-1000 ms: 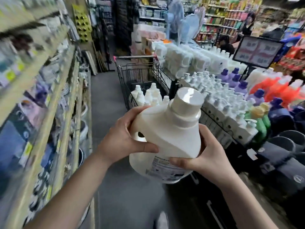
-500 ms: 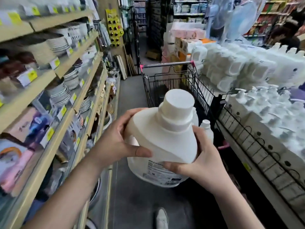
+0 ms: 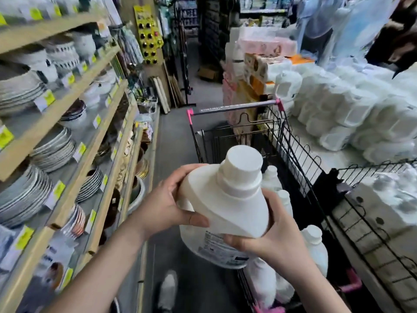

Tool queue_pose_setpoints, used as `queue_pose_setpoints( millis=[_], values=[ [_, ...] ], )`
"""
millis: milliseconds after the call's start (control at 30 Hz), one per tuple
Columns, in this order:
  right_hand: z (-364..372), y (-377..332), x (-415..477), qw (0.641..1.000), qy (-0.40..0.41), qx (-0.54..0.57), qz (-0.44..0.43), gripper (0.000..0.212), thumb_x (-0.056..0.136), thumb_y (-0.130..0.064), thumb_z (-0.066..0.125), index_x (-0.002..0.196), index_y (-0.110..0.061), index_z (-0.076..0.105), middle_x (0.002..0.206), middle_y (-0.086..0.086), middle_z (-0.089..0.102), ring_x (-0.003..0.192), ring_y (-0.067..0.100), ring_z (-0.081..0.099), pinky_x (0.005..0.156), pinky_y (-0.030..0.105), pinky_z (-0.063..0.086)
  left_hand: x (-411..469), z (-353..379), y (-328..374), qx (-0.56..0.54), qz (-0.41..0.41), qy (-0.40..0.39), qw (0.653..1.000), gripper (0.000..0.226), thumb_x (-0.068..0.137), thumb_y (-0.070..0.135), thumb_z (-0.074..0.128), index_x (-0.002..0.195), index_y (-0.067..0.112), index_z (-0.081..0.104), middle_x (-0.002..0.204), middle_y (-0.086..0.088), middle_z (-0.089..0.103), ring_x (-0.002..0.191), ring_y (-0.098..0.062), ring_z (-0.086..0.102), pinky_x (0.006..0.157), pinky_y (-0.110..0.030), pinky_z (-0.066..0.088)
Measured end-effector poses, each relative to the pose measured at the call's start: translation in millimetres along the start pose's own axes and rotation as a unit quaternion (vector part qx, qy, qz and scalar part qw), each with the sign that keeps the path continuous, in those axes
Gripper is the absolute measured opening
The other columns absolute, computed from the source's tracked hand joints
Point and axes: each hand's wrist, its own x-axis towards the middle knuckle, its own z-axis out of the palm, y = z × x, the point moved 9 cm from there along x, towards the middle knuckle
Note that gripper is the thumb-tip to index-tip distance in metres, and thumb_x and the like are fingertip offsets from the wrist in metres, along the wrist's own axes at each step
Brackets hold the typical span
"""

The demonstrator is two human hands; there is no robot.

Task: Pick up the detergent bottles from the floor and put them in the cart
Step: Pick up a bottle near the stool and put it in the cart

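Observation:
I hold a large white detergent bottle point(image 3: 228, 206) with a wide white cap upright in both hands. My left hand point(image 3: 167, 206) grips its left shoulder by the handle. My right hand point(image 3: 277, 236) wraps its right side and lower front over the label. The bottle hangs over the near left edge of a black wire cart point(image 3: 291, 141) with pink corner caps and a grey handle bar. Several white detergent bottles point(image 3: 313, 249) stand inside the cart, below and to the right of the held one.
Wooden shelves point(image 3: 74, 123) with stacked plates and bowls line the left. On the right, a wire-fronted display point(image 3: 352, 109) carries stacked white detergent jugs. The grey aisle floor point(image 3: 173, 136) runs ahead left of the cart. My white shoe point(image 3: 168, 288) shows below.
I have stepped closer to the cart with the bottle. The cart is now right under my hands, and the bottles inside it have come into view beside the held bottle.

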Motion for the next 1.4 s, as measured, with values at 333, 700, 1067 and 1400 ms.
queue_pose_setpoints(
  millis=[333, 700, 1067, 1400],
  values=[
    [40, 53, 160, 0.977, 0.205, -0.03, 0.058, 0.092, 0.037, -0.035, 0.105, 0.114, -0.05, 0.055, 0.11, -0.038, 0.063, 0.102, -0.013, 0.06, 0.077, 0.011, 0.049, 238, -46, -90, 0.009, 0.03, -0.203, 0.979, 0.098, 0.044, 0.011, 0.101, 0.124, 0.054, 0.064, 0.133, 0.02, 0.066, 0.125, 0.001, 0.059, 0.103, -0.018, 0.045],
    [71, 84, 223, 0.905, 0.371, -0.084, 0.19, 0.091, 0.04, -0.056, 0.096, 0.121, -0.046, 0.057, 0.118, -0.028, 0.064, 0.108, -0.003, 0.063, 0.082, 0.013, 0.05, 368, -19, -161, 0.02, 0.009, -0.444, 0.896, 0.096, 0.058, 0.0, 0.095, 0.136, 0.04, 0.057, 0.136, 0.01, 0.064, 0.132, -0.017, 0.058, 0.11, -0.046, 0.051],
    [90, 140, 252, 0.884, 0.352, -0.134, 0.277, 0.075, 0.051, -0.04, 0.102, 0.108, -0.048, 0.054, 0.107, -0.033, 0.063, 0.103, -0.016, 0.059, 0.075, 0.005, 0.047, 387, 3, -226, 0.121, -0.001, -0.496, 0.86, 0.088, 0.061, 0.007, 0.095, 0.131, 0.039, 0.053, 0.127, 0.018, 0.065, 0.117, 0.006, 0.06, 0.094, -0.014, 0.049],
    [100, 177, 303, 0.891, 0.277, -0.222, 0.282, 0.07, 0.053, -0.057, 0.09, 0.109, -0.036, 0.052, 0.103, -0.017, 0.057, 0.101, 0.013, 0.06, 0.08, 0.037, 0.053, 417, -39, -237, 0.135, -0.017, -0.437, 0.889, 0.108, 0.057, 0.02, 0.103, 0.146, 0.043, 0.045, 0.144, 0.026, 0.053, 0.134, 0.011, 0.047, 0.114, -0.017, 0.039]
  ],
)
